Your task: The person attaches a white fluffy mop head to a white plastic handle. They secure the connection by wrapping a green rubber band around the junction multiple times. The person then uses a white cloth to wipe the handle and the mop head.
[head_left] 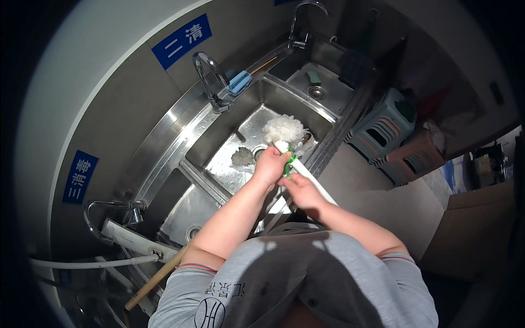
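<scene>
The person stands at a long steel sink unit with three basins in a row, and the middle basin (229, 136) is the one to look from. Over the middle basin the left hand (269, 165) is closed tight around the top end of a white mop handle (311, 183), right where a small green clip (288, 165) sits on it. The right hand (301, 192) is wrapped around the same handle a little lower, just on the near side of the middle basin's front edge. The fluffy white mop head (283, 129) is down inside the middle basin, resting on the wet floor of it, just past the left hand. A small grey clump (241, 157) that looks like a rag lies in the middle basin too, next to the round drain (259, 152). A bent tap (210, 82) stands at the back left corner of the middle basin, and a blue brush (239, 82) lies on the ledge beside that tap. The basin (322, 71) farther away than the middle one holds a small green sponge (314, 77) and has its own drain. The basin (188, 210) closer than the middle one looks wet, and a wooden stick (150, 281) leans near it.
</scene>
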The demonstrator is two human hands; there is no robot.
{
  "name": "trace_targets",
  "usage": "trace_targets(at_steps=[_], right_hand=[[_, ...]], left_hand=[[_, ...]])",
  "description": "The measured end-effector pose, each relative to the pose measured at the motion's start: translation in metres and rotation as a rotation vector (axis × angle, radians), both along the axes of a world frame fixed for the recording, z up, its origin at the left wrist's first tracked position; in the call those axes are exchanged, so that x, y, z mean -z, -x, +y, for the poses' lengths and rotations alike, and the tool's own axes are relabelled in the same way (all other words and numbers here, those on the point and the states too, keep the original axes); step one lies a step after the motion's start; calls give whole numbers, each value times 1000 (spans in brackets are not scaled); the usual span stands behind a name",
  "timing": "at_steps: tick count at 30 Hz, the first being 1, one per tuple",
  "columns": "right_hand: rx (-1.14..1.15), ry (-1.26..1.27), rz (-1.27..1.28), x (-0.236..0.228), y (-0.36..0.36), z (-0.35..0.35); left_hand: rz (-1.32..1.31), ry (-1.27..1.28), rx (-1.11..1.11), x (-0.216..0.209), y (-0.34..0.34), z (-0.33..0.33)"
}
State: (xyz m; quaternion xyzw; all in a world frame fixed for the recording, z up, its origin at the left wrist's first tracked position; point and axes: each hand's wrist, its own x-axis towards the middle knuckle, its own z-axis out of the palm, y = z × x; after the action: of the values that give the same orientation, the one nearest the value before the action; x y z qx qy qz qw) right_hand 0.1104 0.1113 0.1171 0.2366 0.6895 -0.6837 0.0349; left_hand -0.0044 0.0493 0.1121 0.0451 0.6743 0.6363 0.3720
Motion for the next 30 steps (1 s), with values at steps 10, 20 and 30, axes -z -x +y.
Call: trace_targets(at_steps=[10, 20, 30], right_hand=[[-18, -395, 24, 20, 48, 95], [172, 233, -49, 3, 53, 57], [-141, 232, 20, -27, 70, 90]], left_hand=[[-124, -324, -117, 11, -24, 10], [-520, -674, -303, 22, -63, 10], [-479, -1014, -280, 0, -63, 13]])
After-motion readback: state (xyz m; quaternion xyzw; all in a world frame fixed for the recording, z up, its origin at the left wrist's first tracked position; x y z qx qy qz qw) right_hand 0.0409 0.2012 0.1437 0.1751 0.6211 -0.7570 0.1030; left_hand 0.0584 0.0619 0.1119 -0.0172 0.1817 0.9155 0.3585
